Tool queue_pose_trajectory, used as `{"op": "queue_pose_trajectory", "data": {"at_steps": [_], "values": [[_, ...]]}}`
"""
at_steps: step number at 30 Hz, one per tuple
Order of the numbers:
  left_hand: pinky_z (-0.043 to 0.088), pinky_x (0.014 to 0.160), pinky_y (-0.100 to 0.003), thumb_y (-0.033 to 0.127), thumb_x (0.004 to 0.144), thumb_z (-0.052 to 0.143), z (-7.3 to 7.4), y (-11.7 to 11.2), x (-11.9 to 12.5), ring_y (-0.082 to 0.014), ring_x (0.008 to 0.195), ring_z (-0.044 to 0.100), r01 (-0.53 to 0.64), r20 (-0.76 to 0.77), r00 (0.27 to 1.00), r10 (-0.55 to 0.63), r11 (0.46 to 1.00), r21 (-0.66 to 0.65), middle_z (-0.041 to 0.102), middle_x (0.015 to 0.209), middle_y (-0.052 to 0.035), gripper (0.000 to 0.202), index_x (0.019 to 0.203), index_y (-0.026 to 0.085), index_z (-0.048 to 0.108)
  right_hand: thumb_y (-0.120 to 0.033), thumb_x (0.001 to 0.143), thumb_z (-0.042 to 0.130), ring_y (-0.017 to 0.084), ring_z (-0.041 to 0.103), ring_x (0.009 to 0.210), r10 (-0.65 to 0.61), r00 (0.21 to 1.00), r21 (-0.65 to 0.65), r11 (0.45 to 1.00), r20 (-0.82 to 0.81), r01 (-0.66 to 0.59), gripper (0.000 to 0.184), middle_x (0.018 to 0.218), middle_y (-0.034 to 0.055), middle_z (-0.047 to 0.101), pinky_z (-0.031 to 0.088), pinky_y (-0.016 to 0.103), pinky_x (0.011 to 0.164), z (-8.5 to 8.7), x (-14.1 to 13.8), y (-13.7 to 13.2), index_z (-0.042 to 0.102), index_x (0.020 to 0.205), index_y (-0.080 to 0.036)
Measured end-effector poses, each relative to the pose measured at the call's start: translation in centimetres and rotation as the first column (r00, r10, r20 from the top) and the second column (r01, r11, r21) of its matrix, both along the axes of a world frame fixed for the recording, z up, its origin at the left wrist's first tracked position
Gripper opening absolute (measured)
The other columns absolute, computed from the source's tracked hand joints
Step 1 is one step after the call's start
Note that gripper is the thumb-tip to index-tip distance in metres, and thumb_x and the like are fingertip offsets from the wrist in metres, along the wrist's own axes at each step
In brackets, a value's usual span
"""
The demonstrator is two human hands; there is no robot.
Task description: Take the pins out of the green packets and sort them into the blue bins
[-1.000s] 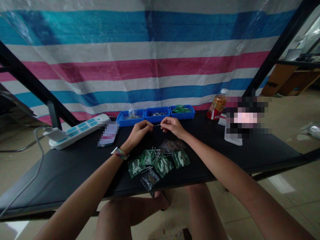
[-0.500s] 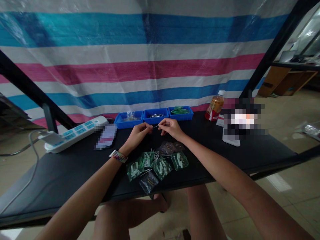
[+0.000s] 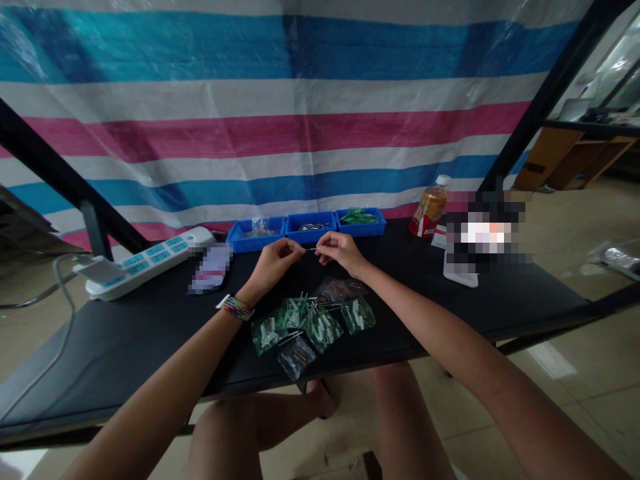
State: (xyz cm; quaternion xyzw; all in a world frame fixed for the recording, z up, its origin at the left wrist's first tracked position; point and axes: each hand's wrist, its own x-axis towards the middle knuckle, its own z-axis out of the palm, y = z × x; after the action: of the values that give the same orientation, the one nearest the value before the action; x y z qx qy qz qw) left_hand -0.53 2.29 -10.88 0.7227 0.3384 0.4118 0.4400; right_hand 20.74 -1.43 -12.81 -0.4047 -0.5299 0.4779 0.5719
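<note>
Between my two hands, just in front of the blue trays, is a thin metallic rod (image 3: 311, 249). My left hand (image 3: 278, 261) pinches its left end between thumb and fingers. The right end is pinched by my right hand (image 3: 342, 252). What kind of rod it is, I cannot make out. Nearer to me lie several green-tinted plastic packets (image 3: 323, 329) with pale sticks inside. Loose thin metal rods (image 3: 314, 304) lie among them. Dark packets with brownish pieces, one in front (image 3: 297, 357) and others behind (image 3: 340, 289), lie around this pile.
Three blue trays stand at the back: one with a clear bag (image 3: 256, 235), one with metal rods (image 3: 311, 227), one with green pieces (image 3: 360, 222). A power strip (image 3: 160, 259) and a phone (image 3: 212, 268) lie left. A drink bottle (image 3: 429, 208) stands right, beside a blurred-out item.
The view has tilted slightly, so everything sits a little higher. Both hands keep their pinch on the thin rod, which now shows more level between them.
</note>
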Motion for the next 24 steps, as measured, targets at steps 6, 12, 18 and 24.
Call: {"op": "queue_pose_trajectory", "data": {"at_steps": [6,12,18,24], "values": [[0.05,0.067,-0.029,0.058,0.083,0.077,0.4,-0.4,0.1,-0.0159,0.066,0.063,-0.009,0.068,0.998,0.013,0.998,-0.064,0.067,0.072,-0.001,0.042,0.086,0.019,0.06,-0.036,0.071,0.083,0.012,0.068,0.056,-0.053,0.998,0.008,0.999,-0.036,0.054,0.028,0.076,0.0009,0.074,0.058,0.023,0.054,0.2,0.2,0.6,0.067,0.083,-0.018],[0.052,0.066,-0.03,0.049,0.082,0.073,0.4,-0.5,0.2,-0.0159,0.067,0.064,0.008,0.092,0.996,0.001,0.995,-0.099,0.066,0.075,-0.0003,0.033,0.087,0.02,0.059,-0.04,0.073,0.085,0.014,0.071,0.058,-0.226,0.965,0.046,0.971,-0.135,0.234,0.031,0.078,0.0016,0.074,0.06,0.025,0.056,0.7,0.8,2.5,0.065,0.083,-0.019],[0.053,0.064,-0.029,0.043,0.082,0.072,0.1,-0.4,0.3,-0.0157,0.066,0.065,0.035,0.099,0.995,-0.024,0.993,-0.111,0.066,0.076,-0.0003,0.027,0.088,0.02,0.06,-0.043,0.084,0.075,0.009,0.062,0.048,-0.28,0.96,0.077,0.957,0.004,0.279,0.04,0.093,0.0034,0.077,0.051,0.023,0.047,1.1,1.6,2.6,0.073,0.117,-0.021],[0.052,0.061,-0.028,0.044,0.082,0.072,0.0,-0.1,0.1,-0.0162,0.064,0.065,0.018,0.093,0.996,-0.007,0.994,-0.111,0.066,0.074,-0.0003,0.028,0.089,0.019,0.061,-0.03,0.089,0.07,0.012,0.058,0.058,-0.181,0.908,0.23,0.968,0.377,0.098,0.015,0.072,0.0003,0.069,0.044,0.024,0.056,0.7,0.8,0.8,0.079,0.084,-0.018]]}}
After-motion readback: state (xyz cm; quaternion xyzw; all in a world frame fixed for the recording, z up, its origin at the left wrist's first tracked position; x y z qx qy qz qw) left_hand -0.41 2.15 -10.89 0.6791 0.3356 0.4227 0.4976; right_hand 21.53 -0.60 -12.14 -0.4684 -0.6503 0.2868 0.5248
